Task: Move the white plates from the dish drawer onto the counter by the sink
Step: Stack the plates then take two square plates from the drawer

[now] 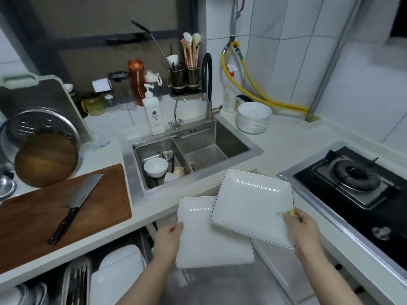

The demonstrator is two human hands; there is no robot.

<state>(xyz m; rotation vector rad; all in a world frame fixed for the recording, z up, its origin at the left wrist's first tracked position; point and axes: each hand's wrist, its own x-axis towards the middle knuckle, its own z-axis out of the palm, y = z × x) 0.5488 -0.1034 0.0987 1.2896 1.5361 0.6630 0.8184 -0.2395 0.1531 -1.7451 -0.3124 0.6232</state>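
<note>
Below the bench [275,137] edge, at about 6 o'clock from the sink [191,155], we hold two square white plates in the air. Our left hand [168,241] has its fingers clamped on the left rim of the lower plate [204,238]; our right hand [302,230] has its fingers closed on the right corner of the upper plate [253,205], which overlaps the lower one. A small yellow-green mark sits on the upper plate by the right thumb; we cannot tell what it is.

At 12 o'clock from the sink stands a white pump bottle [153,113] with a dark round logo and small print that we cannot read. No other writing is legible.

At 1 o'clock from the sink a stack of white bowls [253,118] sits on the bench. A small bowl [155,167] lies in the left basin. At 9 o'clock a cleaver [74,208] rests on a wooden cutting board [66,216]. At 3 o'clock is the gas stove [356,179]. The open dish drawer [105,276] at 7 o'clock holds more white dishes.
</note>
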